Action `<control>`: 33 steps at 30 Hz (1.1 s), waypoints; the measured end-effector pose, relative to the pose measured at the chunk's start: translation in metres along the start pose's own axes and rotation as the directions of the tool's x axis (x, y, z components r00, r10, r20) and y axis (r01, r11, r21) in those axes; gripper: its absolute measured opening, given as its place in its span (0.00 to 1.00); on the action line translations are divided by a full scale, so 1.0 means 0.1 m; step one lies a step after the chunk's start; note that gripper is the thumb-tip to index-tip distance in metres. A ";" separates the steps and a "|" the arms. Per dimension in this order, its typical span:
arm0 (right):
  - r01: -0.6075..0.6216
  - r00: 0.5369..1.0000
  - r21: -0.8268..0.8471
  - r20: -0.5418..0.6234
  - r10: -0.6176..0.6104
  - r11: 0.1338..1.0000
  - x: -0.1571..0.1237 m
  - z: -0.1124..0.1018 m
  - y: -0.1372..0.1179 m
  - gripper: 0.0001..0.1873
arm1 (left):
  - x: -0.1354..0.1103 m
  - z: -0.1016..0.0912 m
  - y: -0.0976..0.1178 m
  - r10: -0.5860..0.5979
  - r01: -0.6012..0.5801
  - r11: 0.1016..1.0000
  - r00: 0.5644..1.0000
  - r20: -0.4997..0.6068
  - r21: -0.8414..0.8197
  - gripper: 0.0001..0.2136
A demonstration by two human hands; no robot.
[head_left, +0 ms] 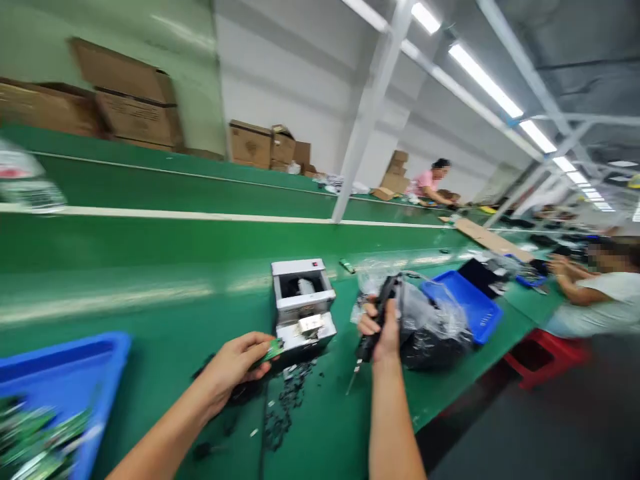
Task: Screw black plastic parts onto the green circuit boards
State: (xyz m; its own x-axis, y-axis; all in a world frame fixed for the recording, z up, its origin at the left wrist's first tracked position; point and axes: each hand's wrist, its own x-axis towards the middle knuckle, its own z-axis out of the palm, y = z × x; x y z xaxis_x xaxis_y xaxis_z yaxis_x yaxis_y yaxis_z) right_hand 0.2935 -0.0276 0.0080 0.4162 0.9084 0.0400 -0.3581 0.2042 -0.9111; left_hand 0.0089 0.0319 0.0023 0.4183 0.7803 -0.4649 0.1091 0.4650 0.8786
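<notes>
Between the fingers of my left hand (235, 370) is a small green circuit board (271, 351), held close to the front left of a white box-shaped machine (304, 300) that looks like a screw feeder. My right hand (385, 337) wraps round a black electric screwdriver (381, 313). Its thin metal bit (354, 377) points down over the green bench, to the right of the machine. Small black pieces (287, 403) lie scattered in front of the machine. Dark items under my left hand are partly hidden and blurred.
A blue tray (113, 360) of green boards stands at the left. Right of my right hand are a plastic bag (435, 333) with black contents and another blue tray (463, 303). A lone board (347, 266) lies behind the machine. Two people (600, 287) (431, 183) sit further along.
</notes>
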 end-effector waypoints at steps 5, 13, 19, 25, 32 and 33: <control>-0.042 0.993 0.332 0.119 0.002 0.942 -0.05 0.10 -0.25 0.23 | 0.02 0.12 -0.01 0.064 -0.062 0.998 0.997 -0.053 0.034 0.07; 0.226 0.956 0.297 0.116 -0.270 0.928 -0.05 0.57 -0.51 0.26 | 0.00 0.13 0.00 0.075 -0.071 0.993 0.996 -0.042 0.093 0.07; 0.414 0.873 0.097 0.241 -0.424 0.905 -0.10 1.06 -0.52 0.25 | -0.06 0.15 0.05 0.102 -0.091 0.980 0.994 -0.049 0.179 0.06; 0.552 0.794 0.017 0.296 -0.532 0.834 -0.06 1.19 -0.26 0.27 | -0.06 0.16 0.03 0.127 -0.110 0.969 0.990 -0.062 0.223 0.08; 0.530 0.809 -0.014 0.307 -0.501 0.848 -0.02 1.17 -0.17 0.27 | -0.05 0.17 0.01 0.177 -0.145 0.942 0.981 -0.081 0.304 0.10; 0.520 0.814 -0.008 0.308 -0.492 0.854 -0.02 1.16 -0.17 0.28 | -0.05 0.17 0.02 0.184 -0.150 0.938 0.979 -0.083 0.312 0.10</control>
State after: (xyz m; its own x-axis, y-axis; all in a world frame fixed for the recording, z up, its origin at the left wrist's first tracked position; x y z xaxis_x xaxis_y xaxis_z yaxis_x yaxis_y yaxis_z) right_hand 0.2016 0.0094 0.0705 0.2574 0.7513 0.6077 -0.0833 0.6438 -0.7607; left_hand 0.0228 0.0218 0.0077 0.3546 0.8846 -0.3028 0.3214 0.1888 0.9279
